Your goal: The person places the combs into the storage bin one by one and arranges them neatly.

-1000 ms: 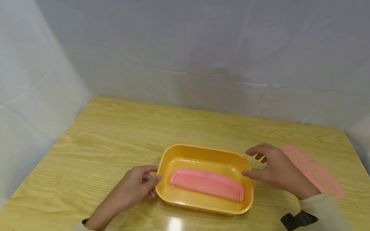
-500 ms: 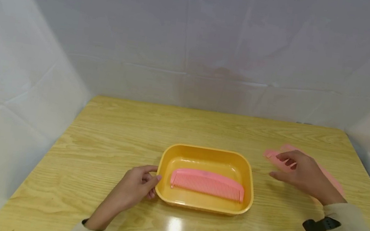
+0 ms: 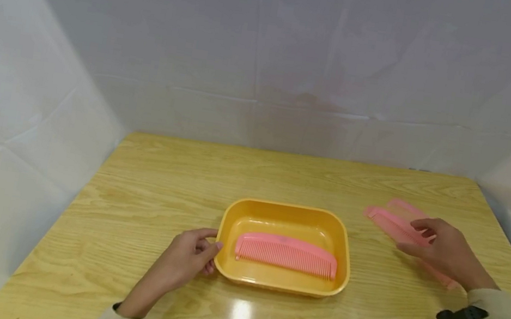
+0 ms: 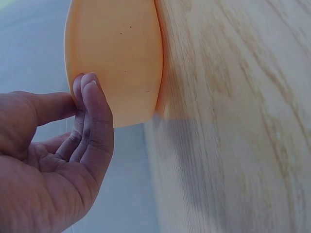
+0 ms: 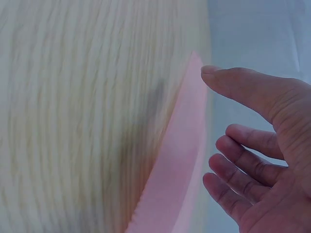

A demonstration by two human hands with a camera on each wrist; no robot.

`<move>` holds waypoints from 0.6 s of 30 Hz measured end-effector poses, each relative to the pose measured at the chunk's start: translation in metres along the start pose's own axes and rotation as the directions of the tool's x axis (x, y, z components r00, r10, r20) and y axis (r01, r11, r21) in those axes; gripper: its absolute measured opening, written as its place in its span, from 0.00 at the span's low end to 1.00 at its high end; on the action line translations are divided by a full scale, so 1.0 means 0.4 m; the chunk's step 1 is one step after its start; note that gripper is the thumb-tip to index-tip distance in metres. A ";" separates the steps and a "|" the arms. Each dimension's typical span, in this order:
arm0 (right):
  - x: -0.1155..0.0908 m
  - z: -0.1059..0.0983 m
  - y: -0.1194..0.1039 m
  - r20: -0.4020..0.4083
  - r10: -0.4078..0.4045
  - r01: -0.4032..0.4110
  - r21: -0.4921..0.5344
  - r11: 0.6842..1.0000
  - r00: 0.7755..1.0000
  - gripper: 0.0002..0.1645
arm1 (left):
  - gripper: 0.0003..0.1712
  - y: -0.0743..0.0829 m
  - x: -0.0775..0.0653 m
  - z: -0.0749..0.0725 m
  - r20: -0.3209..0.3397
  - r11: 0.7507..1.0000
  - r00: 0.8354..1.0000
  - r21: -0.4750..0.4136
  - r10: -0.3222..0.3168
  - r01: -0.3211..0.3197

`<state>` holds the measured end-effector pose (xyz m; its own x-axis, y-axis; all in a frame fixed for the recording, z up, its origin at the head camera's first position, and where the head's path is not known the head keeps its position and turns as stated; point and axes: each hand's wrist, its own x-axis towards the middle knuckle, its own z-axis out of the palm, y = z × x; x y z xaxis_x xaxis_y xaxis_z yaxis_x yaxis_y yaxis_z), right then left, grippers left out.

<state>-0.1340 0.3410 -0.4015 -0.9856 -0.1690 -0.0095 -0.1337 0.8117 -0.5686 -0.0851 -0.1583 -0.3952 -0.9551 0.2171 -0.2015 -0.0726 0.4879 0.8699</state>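
Note:
A yellow plastic tray stands on the table, and a pink comb lies flat in it. My left hand pinches the tray's left rim; the left wrist view shows the fingertips against its outer wall. At the right, two more pink combs lie close together at a slant: a nearer comb and a farther comb, both partly covered by my right hand. That hand's fingers are loosely bent and spread from the thumb, whose tip is close to a pink comb; contact cannot be told.
The wooden table has its back edge against a pale hanging sheet, which also rises on both sides. Light reflects off the table in front of the tray.
My right hand has moved from the tray's right end to the right, over the two combs, uncovering their left ends. The left hand and tray have stayed put.

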 end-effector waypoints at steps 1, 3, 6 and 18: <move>-0.001 -0.001 0.005 0.001 0.007 -0.007 -0.005 1.000 1.000 0.42 | 0.26 0.000 0.000 0.000 0.000 1.000 1.000 -0.001 0.001 -0.001; -0.003 -0.003 0.015 0.005 0.023 -0.023 -0.008 1.000 1.000 0.44 | 0.26 0.000 0.000 0.000 0.001 1.000 1.000 -0.004 0.001 -0.001; -0.006 -0.005 0.030 0.017 0.043 -0.042 -0.015 0.999 0.999 0.45 | 0.26 0.001 0.000 0.000 0.003 1.000 1.000 -0.006 0.004 -0.004; -0.016 -0.001 0.073 0.037 0.074 -0.072 -0.041 0.997 0.997 0.48 | 0.26 0.002 -0.001 0.000 0.002 1.000 1.000 -0.003 0.008 -0.008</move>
<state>-0.1318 0.3661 -0.4177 -0.9882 -0.1292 -0.0820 -0.0662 0.8440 -0.5322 -0.0849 -0.1579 -0.3945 -0.9552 0.2222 -0.1955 -0.0662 0.4835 0.8728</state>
